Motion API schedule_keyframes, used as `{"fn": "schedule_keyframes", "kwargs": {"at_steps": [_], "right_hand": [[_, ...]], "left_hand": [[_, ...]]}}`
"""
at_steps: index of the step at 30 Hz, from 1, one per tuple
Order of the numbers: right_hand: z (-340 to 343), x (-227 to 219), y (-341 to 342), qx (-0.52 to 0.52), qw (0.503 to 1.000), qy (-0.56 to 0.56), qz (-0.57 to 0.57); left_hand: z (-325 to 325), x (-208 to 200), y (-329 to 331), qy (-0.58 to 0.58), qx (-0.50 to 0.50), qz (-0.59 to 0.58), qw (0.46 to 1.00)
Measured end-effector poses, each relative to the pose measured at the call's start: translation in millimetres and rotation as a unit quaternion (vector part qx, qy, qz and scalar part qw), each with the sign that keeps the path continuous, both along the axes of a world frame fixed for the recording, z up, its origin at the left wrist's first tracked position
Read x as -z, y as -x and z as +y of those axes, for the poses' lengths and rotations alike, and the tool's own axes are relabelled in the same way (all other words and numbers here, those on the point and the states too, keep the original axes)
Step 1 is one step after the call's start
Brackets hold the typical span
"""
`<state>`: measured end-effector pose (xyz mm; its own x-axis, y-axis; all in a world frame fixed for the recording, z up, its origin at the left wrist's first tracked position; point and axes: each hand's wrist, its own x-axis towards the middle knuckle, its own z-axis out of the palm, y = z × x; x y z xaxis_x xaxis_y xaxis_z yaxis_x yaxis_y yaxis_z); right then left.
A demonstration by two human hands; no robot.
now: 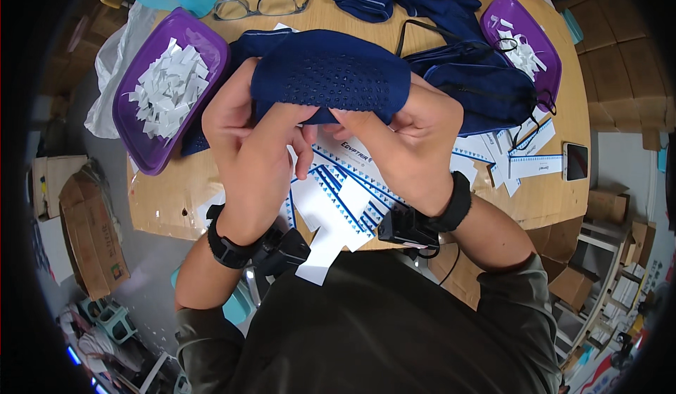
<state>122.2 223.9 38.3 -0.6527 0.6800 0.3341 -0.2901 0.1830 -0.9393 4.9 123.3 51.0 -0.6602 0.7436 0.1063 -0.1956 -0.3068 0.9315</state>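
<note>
Both hands meet over the middle of the round wooden table (169, 204), pinching 1 dark blue sock (329, 76) with a dotted grip sole turned up. The left hand (246, 137) closes thumb and fingers on the sock's lower left edge, and the right hand (408, 140) grips its lower right edge, fingertips curled under the fabric so they are partly hidden. The sock is stretched between them, held just above a white card with blue triangle trim (345, 197) that lies at the table's near edge. Each wrist carries a black band with a small black device (408, 226) mounted on it, and the forearms come up from the lower edge, elbows spread. To the left sits a purple tray (141, 140) full of white paper slips; a second purple tray (542, 49) with fewer slips sits at the far right. More dark blue cloth pieces (479, 91) with black cords are piled behind the right hand. A pair of glasses (264, 3) lies at the far side, and a phone (576, 161) rests near the right rim beside loose white paper strips (528, 154).
</note>
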Motion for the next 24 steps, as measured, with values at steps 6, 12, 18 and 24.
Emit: {"fn": "schedule_keyframes", "kwargs": {"at_steps": [6,12,18,24], "right_hand": [[17.5,12.6,5.7,0.065,0.94,-0.331,0.061],[27.4,4.5,0.4,0.067,0.879,-0.471,0.038],[39.7,3.2,-2.3,-0.012,0.867,-0.497,0.035],[30.6,2.9,-0.5,0.045,0.874,-0.483,0.04]], "left_hand": [[-4.2,-3.2,3.1,0.022,-0.007,-0.045,0.999],[-3.7,-4.6,7.1,0.006,0.033,-0.132,0.991],[-5.4,-8.0,5.8,0.048,0.03,-0.134,0.989],[-6.0,-6.0,6.3,0.02,0.028,-0.151,0.988]]}}
